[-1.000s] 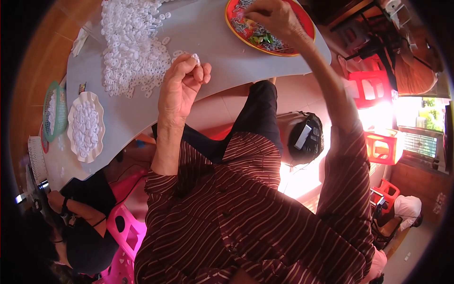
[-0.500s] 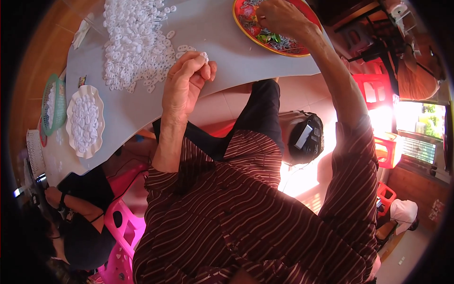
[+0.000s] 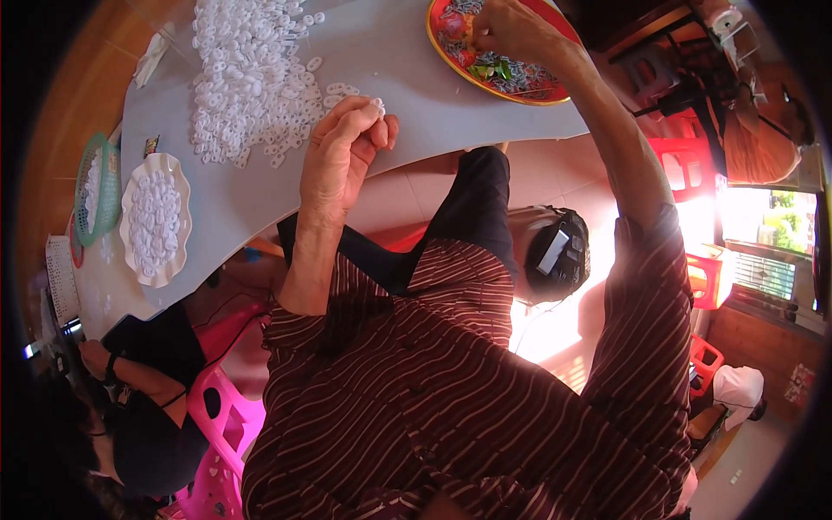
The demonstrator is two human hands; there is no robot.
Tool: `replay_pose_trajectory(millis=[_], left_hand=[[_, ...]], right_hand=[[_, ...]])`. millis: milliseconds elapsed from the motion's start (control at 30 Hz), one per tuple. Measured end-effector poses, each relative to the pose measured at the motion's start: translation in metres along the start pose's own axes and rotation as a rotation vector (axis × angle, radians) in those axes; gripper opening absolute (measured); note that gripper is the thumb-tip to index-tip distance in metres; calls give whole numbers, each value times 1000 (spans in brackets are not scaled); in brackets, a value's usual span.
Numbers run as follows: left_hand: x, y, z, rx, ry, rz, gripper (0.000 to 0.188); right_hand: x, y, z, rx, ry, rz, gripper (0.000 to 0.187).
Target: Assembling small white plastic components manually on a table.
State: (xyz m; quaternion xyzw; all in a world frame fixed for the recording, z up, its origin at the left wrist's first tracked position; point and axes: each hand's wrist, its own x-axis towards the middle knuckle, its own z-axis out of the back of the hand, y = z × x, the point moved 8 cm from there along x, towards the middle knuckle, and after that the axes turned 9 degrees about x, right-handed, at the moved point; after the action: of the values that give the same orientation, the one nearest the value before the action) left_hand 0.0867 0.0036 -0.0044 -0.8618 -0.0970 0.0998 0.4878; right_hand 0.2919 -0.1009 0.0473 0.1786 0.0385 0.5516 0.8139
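Observation:
My left hand (image 3: 340, 147) is raised over the table's near edge, thumb and fingers pinching a small white plastic piece (image 3: 379, 107). Left of it spreads a large heap of small white oval plastic pieces (image 3: 247, 78) with holes in them. My right hand (image 3: 520, 33) reaches into a red round tray (image 3: 562, 19) with a yellow rim, at the far right of the table. Many small grey metal pieces (image 3: 530, 80) lie in that tray. The right fingertips point down toward them; whether they hold one is too small to make out.
A scalloped white dish (image 3: 185, 227) of white pieces stands at the table's left, beside a green basket (image 3: 106, 204). Another person (image 3: 147, 407) sits at lower left near a pink chair (image 3: 227, 412). Red stools (image 3: 711, 276) and a black bag (image 3: 559, 260) are at the right.
Hardly anything differs. My right hand has shifted slightly within the tray, and the left hand keeps its pinch on the white piece in nearly the same place.

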Motion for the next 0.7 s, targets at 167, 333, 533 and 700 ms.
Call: replay_pose_trajectory(millis=[167,333,533,700], left_hand=[[-4,1,7,-2,-40,-2,10],[1,2,2,-4,16,-12,9],[0,2,5,8,8,-9,10],[2,2,4,23,25,-17,10]], right_hand=[[-2,32,8,-167,-62,92,20],[-14,7,23,229,-77,-242,17],[-17,-5,20,387,-124,-275,19],[-20,-9,22,410,-128,-399,15]])
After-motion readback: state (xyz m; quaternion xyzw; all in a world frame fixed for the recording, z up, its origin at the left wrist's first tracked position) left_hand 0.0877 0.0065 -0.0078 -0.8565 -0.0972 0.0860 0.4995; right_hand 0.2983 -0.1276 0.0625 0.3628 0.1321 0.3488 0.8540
